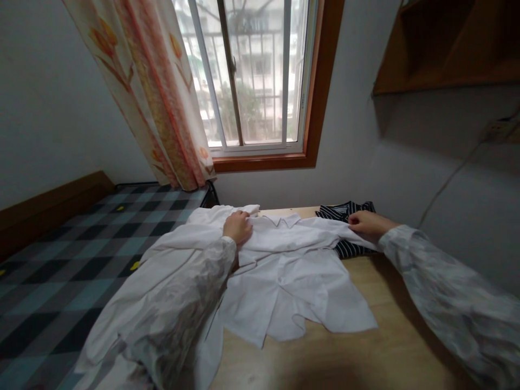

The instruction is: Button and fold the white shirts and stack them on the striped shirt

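On the pale wood table, a white shirt lay with its collar at the far side and its bottom edge at the near side. The right hand had its thumb and fingers pressed close on the end of a sleeve, out to the right. That sleeve looked pulled into a line, maybe because the grip at its end took up the slack. The left hand was bent over and touched white cloth by the left shoulder of the shirt. Its fingertips were hidden, so I could not tell if it pinched the cloth or just pressed on it. With one hand at each side, the top of the shirt seemed to lie straighter, while the loose bottom part had folds and a wavy edge. Under the right sleeve, a black striped cloth lay at the far right, perhaps put there to be out of the way. More white cloth lay to the left, beside the checked bed, and it was hard to see where it met the shirt.
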Motion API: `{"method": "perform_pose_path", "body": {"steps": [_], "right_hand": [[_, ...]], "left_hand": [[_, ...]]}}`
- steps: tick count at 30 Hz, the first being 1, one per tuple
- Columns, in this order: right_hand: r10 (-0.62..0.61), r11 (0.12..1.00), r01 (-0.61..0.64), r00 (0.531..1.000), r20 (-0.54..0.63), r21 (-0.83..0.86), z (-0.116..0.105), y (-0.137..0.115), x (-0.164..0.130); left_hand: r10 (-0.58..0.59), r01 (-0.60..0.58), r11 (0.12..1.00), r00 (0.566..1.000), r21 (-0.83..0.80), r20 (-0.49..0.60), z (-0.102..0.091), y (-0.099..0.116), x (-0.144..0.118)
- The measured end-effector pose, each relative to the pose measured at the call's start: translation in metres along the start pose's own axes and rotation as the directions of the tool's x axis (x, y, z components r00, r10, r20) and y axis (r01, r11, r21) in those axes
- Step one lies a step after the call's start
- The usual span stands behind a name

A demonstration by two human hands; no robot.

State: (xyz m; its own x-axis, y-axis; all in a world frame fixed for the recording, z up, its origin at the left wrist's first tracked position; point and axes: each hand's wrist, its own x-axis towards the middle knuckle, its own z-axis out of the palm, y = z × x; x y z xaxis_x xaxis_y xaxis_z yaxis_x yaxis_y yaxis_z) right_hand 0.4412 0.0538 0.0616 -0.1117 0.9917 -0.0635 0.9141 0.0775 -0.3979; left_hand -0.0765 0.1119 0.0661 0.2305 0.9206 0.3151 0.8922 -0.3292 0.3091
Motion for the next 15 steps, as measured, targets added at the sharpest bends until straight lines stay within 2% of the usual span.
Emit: {"method": "perform_pose_path", "body": {"steps": [3, 5, 7, 9, 11, 12, 15], "right_hand": [[-0.125, 0.964, 0.120, 0.992, 0.008, 0.238, 0.018, -0.038, -0.012], [-0.195, 0.891, 0.166, 0.980, 0.026, 0.423, 0.042, -0.073, -0.021], [-0.278, 0.800, 0.198, 0.959, 0.057, 0.567, 0.071, -0.109, -0.030], [-0.347, 0.734, 0.236, 0.936, 0.054, 0.636, 0.098, -0.139, -0.038], [-0.383, 0.687, 0.272, 0.924, 0.018, 0.674, 0.118, -0.162, -0.044], [-0.408, 0.660, 0.293, 0.913, 0.002, 0.692, 0.124, -0.170, -0.046], [-0.477, 0.618, 0.344, 0.879, -0.010, 0.707, 0.132, -0.180, -0.047]], "left_hand": [[0.077, -0.079, 0.980, 0.997, -0.180, -0.017, 0.005, 0.027, -0.013], [0.130, -0.124, 0.944, 0.992, -0.305, 0.000, 0.012, 0.050, -0.023], [0.131, -0.084, 0.899, 0.988, -0.431, 0.080, 0.023, 0.072, -0.033], [0.118, 0.048, 0.832, 0.959, -0.553, 0.260, 0.036, 0.088, -0.042], [0.123, 0.142, 0.793, 0.916, -0.593, 0.383, 0.049, 0.098, -0.050], [0.125, 0.150, 0.795, 0.908, -0.588, 0.400, 0.054, 0.100, -0.054], [0.130, 0.093, 0.831, 0.926, -0.548, 0.354, 0.065, 0.098, -0.063]]}}
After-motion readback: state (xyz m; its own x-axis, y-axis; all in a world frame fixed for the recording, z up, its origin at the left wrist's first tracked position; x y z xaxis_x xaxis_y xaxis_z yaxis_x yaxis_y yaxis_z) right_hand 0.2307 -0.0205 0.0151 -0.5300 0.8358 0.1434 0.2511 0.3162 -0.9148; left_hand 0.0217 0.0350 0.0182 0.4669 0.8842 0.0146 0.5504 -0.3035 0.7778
